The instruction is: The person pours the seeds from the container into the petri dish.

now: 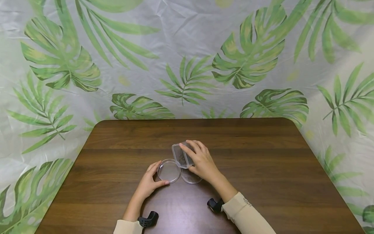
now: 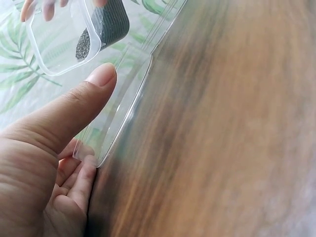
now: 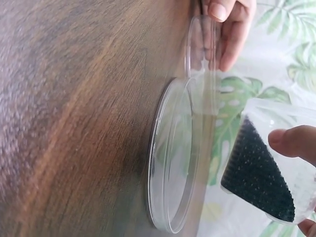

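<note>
Two clear petri dishes lie side by side on the brown table. My left hand [image 1: 148, 184] grips the left petri dish [image 1: 168, 171] at its side, thumb near the front rim and fingers round the far side. The right petri dish [image 1: 191, 177] sits beside it, partly hidden under my right hand [image 1: 203, 162]. That hand holds a clear plastic container [image 1: 176, 155] tilted to the left above the dishes. Dark granules [image 3: 256, 177] lie slanted inside the container, piled toward one side. Its open mouth faces left, over the left dish in the head view.
The wood-patterned table [image 1: 263, 156] has rounded far corners. Behind it hangs a pale leaf-print sheet [image 1: 187, 42]. Black wrist devices sit on the left wrist [image 1: 148, 219] and right wrist [image 1: 215, 205].
</note>
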The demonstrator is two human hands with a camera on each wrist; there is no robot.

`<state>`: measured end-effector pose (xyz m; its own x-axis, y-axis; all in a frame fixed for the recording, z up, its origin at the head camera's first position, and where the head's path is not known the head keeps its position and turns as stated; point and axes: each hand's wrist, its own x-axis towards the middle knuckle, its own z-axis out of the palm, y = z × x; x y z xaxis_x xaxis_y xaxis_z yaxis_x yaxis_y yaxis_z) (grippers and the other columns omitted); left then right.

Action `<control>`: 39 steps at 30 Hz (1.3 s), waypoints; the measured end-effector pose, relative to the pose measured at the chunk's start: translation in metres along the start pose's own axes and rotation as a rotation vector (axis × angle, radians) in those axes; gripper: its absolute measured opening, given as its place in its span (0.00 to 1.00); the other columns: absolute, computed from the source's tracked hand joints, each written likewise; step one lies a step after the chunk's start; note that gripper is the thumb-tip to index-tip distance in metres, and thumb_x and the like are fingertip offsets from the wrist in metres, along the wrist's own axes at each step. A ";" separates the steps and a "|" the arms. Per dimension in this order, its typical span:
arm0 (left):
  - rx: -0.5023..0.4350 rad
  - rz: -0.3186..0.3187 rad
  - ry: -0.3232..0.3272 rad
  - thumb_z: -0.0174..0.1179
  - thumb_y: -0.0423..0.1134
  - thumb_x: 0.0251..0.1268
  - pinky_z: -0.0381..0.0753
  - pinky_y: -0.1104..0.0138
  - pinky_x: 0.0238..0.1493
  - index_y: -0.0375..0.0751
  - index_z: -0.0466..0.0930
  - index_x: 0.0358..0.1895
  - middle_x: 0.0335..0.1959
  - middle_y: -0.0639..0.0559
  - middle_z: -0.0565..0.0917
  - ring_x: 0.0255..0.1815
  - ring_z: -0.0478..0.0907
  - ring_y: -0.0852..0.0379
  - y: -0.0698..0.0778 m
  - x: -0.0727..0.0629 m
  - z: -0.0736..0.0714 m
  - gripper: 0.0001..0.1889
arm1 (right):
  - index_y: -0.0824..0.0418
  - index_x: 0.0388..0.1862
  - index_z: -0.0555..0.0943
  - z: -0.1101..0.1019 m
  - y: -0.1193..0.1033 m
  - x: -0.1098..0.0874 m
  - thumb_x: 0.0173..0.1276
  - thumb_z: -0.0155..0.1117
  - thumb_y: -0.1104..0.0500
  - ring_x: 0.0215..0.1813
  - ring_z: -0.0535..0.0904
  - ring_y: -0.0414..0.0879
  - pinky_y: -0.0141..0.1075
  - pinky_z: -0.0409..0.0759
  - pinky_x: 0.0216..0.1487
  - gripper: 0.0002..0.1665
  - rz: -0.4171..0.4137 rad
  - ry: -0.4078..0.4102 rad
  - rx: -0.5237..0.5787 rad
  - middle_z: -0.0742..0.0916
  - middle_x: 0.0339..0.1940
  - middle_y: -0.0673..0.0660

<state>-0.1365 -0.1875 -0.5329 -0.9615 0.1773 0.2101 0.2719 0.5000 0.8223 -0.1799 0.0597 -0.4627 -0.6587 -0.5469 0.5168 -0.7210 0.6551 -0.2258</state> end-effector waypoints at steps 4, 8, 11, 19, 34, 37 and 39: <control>0.000 0.002 -0.001 0.74 0.45 0.36 0.63 0.51 0.56 0.32 0.63 0.63 0.58 0.42 0.67 0.58 0.65 0.45 -0.001 0.000 0.000 0.46 | 0.49 0.67 0.62 0.001 -0.001 0.000 0.39 0.74 0.63 0.63 0.57 0.55 0.53 0.62 0.57 0.53 -0.004 0.004 -0.005 0.65 0.64 0.57; 0.000 0.000 -0.003 0.74 0.45 0.36 0.63 0.51 0.56 0.32 0.63 0.63 0.58 0.42 0.67 0.59 0.65 0.45 -0.001 0.000 0.001 0.46 | 0.48 0.67 0.62 0.002 -0.002 0.000 0.40 0.74 0.63 0.64 0.57 0.55 0.52 0.61 0.58 0.53 -0.002 0.000 -0.017 0.65 0.64 0.57; -0.002 0.000 -0.005 0.73 0.45 0.36 0.63 0.51 0.56 0.32 0.63 0.63 0.58 0.42 0.67 0.59 0.65 0.45 -0.002 0.000 0.001 0.46 | 0.48 0.68 0.61 0.004 -0.002 0.000 0.40 0.75 0.62 0.64 0.56 0.56 0.52 0.60 0.59 0.53 -0.004 -0.009 -0.031 0.65 0.64 0.57; -0.011 -0.004 -0.005 0.73 0.45 0.36 0.63 0.51 0.56 0.33 0.63 0.63 0.58 0.42 0.67 0.59 0.64 0.45 -0.002 -0.001 0.001 0.46 | 0.47 0.68 0.59 0.005 -0.005 0.001 0.41 0.76 0.59 0.65 0.56 0.56 0.51 0.60 0.59 0.55 -0.026 -0.015 -0.053 0.64 0.65 0.57; -0.012 -0.008 -0.004 0.74 0.44 0.35 0.64 0.51 0.56 0.34 0.63 0.63 0.59 0.42 0.66 0.59 0.64 0.46 -0.001 -0.001 0.001 0.46 | 0.46 0.68 0.59 0.007 -0.009 0.002 0.41 0.76 0.60 0.65 0.55 0.57 0.52 0.60 0.59 0.55 -0.055 -0.014 -0.069 0.65 0.64 0.58; -0.010 -0.006 -0.004 0.73 0.45 0.36 0.64 0.52 0.56 0.34 0.63 0.63 0.59 0.42 0.67 0.59 0.64 0.45 -0.001 -0.001 0.001 0.46 | 0.46 0.68 0.59 0.007 -0.009 0.003 0.41 0.76 0.60 0.65 0.56 0.57 0.51 0.59 0.59 0.55 -0.059 -0.015 -0.079 0.65 0.64 0.58; -0.011 -0.004 -0.003 0.73 0.45 0.36 0.64 0.51 0.55 0.33 0.63 0.63 0.59 0.42 0.67 0.59 0.64 0.45 -0.002 0.000 0.001 0.46 | 0.46 0.68 0.59 0.007 -0.010 0.003 0.41 0.76 0.60 0.65 0.55 0.57 0.51 0.59 0.60 0.55 -0.060 -0.016 -0.081 0.65 0.64 0.58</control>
<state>-0.1367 -0.1875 -0.5354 -0.9624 0.1783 0.2050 0.2675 0.4915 0.8288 -0.1762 0.0483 -0.4646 -0.6183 -0.5945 0.5141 -0.7401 0.6605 -0.1264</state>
